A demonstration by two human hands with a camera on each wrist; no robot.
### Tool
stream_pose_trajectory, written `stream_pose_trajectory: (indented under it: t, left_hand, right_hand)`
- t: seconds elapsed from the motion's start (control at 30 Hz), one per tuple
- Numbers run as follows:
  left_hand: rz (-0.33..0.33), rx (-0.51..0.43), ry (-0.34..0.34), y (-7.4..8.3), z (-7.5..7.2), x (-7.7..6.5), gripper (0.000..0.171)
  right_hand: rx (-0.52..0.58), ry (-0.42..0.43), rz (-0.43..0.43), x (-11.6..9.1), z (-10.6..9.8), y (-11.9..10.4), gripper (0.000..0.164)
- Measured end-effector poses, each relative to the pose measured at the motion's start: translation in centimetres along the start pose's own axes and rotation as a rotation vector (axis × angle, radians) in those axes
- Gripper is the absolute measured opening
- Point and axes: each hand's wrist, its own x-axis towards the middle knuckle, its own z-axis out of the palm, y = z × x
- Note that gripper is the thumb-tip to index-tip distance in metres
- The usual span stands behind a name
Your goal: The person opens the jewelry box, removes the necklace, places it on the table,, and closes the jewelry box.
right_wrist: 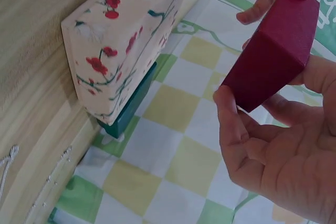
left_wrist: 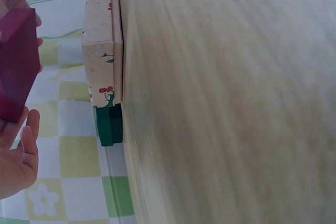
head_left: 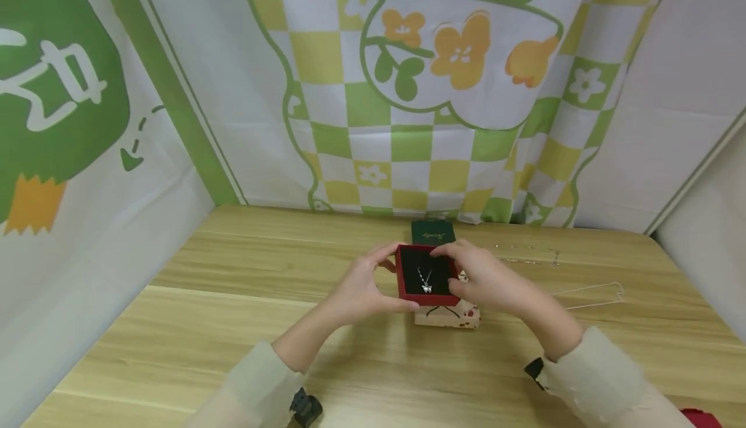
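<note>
Left hand: here I am on the left side of the box, my left hand (head_left: 361, 289) gripping it, thumb along the near corner, fingers at the far one.
Right hand: and over on the other side, my right hand (head_left: 486, 279) holds the right edge, thumb and a fingertip reaching over onto the insert, other fingers against the outside of the box.
Red jewelry box: up in the air between both hands, this red jewelry box (head_left: 428, 300), its black insert (head_left: 415, 259) facing me.
Butterfly necklace: right there on the black, a silver butterfly necklace (head_left: 427, 289), pendant toward the near side, a bit of chain above it.
Floral box: below the red one, a cream floral box (head_left: 449, 319) on the wooden table (head_left: 233, 350).
Green box: just behind, a dark green box (head_left: 432, 230) with gold lettering.
Loose jewelry: out to the right, a thin silver chain (head_left: 620, 293) in a narrow loop, and more fine chains (head_left: 524, 261) farther back.
Backdrop: green-and-yellow checkered fabric (head_left: 408, 143) beyond the table.
</note>
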Motion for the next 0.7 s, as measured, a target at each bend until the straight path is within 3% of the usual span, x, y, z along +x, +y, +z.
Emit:
stream_pose_trajectory:
  t: [0.23,0.43,0.57,0.7]
  left_hand:
    - [0.057,-0.003,-0.055,-0.1,0.2,-0.2,0.087]
    - [0.039,-0.016,-0.114,0.0,0.4,-0.3,0.090]
    - [0.047,-0.002,-0.113,0.6,0.4,-0.1,0.089]
    - [0.074,0.025,-0.090,1.2,0.1,0.1,0.085]
  right_hand:
    - [0.038,-0.105,0.006,-0.1,-0.2,0.5,0.051]
    - [0.082,-0.210,0.009,-0.1,-0.5,0.8,0.048]
    - [0.109,-0.176,0.009,-0.4,-0.6,0.9,0.043]
    - [0.106,-0.066,-0.028,-0.7,-0.5,0.7,0.038]
